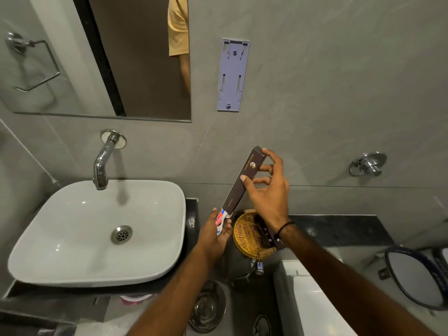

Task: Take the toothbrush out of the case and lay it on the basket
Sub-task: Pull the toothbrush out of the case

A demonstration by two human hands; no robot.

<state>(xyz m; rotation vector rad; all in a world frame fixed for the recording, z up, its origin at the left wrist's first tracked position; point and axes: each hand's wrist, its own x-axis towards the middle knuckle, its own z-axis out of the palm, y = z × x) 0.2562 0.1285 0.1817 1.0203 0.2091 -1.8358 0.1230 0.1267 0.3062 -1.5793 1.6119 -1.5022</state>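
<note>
My right hand (269, 190) grips a long dark brown case (242, 183) with a gold logo and holds it tilted above the counter, its open end pointing down to the left. A small white, red and blue packet (221, 220) sticks out of that lower end, and my left hand (215, 235) is closed around it. No toothbrush is visible; the inside of the case is hidden. Just below my hands, a round woven basket (244, 235) sits on the dark counter with dark brown boxes (265, 235) lying in it, partly covered by my right wrist.
A white basin (72, 238) with a chrome tap (101, 166) stands to the left. A white cistern (312, 299) and a dark-rimmed round object (417, 275) are lower right. A steel bowl (208, 306) lies on the floor. The grey wall is close behind.
</note>
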